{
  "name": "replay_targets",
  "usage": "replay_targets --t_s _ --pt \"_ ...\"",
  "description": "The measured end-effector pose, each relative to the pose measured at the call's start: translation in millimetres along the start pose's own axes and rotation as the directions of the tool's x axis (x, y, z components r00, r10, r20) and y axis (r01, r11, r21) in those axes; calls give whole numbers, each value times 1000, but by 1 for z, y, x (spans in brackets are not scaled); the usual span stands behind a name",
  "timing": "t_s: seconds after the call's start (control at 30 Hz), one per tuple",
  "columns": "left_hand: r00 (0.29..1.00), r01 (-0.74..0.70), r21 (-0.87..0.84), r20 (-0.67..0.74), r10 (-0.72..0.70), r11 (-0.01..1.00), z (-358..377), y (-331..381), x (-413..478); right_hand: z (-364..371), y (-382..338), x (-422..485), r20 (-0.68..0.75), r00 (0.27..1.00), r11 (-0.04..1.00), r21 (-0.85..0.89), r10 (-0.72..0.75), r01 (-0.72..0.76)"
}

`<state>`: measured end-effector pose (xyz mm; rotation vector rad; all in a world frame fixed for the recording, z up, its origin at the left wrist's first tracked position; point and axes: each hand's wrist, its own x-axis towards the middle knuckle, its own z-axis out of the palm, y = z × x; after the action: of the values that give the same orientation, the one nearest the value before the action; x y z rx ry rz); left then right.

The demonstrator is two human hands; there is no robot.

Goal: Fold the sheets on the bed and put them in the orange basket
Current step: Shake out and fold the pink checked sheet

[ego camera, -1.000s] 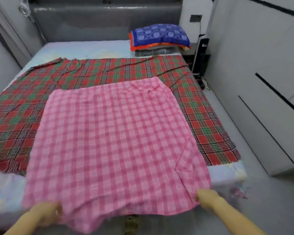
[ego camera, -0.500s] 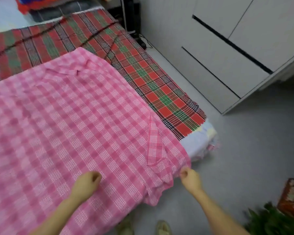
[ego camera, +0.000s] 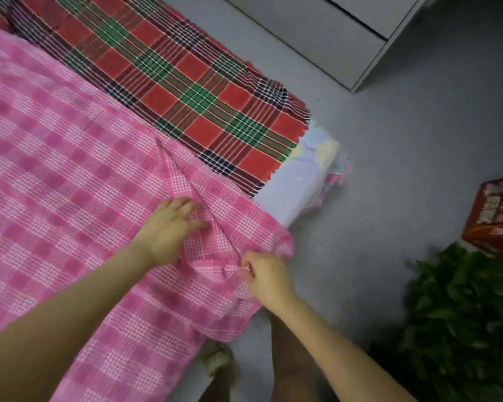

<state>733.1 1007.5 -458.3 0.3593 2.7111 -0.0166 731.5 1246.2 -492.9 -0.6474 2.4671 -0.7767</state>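
Looking down from the head camera, the pink checked sheet (ego camera: 70, 169) lies spread over the bed and fills the side of the view away from the mattress corner (ego camera: 302, 181), its near edge hanging over the bedside toward the person. A narrow folded flap of this sheet runs as a raised crease from its middle down toward its own corner, which lies just short of the mattress corner. The left hand (ego camera: 169, 227) rests flat on the sheet beside that crease, on the side away from the mattress corner; its fingers are spread and nearly straight, pressing the cloth and gripping nothing. The right hand (ego camera: 267, 277) is at the sheet's hanging edge, just below the mattress corner, with thumb and curled fingers pinching a small bunch of the pink cloth. A red and green plaid sheet (ego camera: 186, 91) lies flat under the pink one and reaches up to the mattress corner, where pale printed bedding shows bare. Beyond the mattress corner is grey floor (ego camera: 418, 140), with a grey wardrobe (ego camera: 317, 33) at the far side. A red box (ego camera: 497, 216) and a leafy green plant (ego camera: 462, 314) stand on the floor well apart from the mattress corner, toward the person's right. A foot (ego camera: 218, 361) shows blurred below the sheet's edge.
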Motion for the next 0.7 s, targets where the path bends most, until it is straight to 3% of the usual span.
replay_targets --t_s 0.1,0.2,0.3,0.4,0.47,0.57,0.63,0.7 --pt "993 -102 15 59 101 995 -9 -1 24 -43 45 -18 -27 965 931 271 262 -245" --pt "991 -133 -39 19 134 990 -25 3 48 -74 84 -29 88 876 737 504 475 -450" --pt "988 -154 -151 -17 153 977 -41 7 80 -67 108 -23 229 788 661 441 571 -607" --pt "983 -181 -113 -26 179 977 -39 3 111 -55 118 3 190 713 605 410 675 -682" --pt "989 -148 -95 12 150 984 -38 2 125 -55 116 23 251 717 502 566 650 -654" --pt "984 -85 -179 143 111 980 -39 6 141 -58 112 48 524 719 237 708 457 -665" --pt "956 -43 -205 276 100 978 -44 10 146 -53 113 56 636 696 233 659 335 -715" --pt "931 -86 -116 343 121 990 -48 13 152 -53 115 58 681 673 335 587 287 -737"
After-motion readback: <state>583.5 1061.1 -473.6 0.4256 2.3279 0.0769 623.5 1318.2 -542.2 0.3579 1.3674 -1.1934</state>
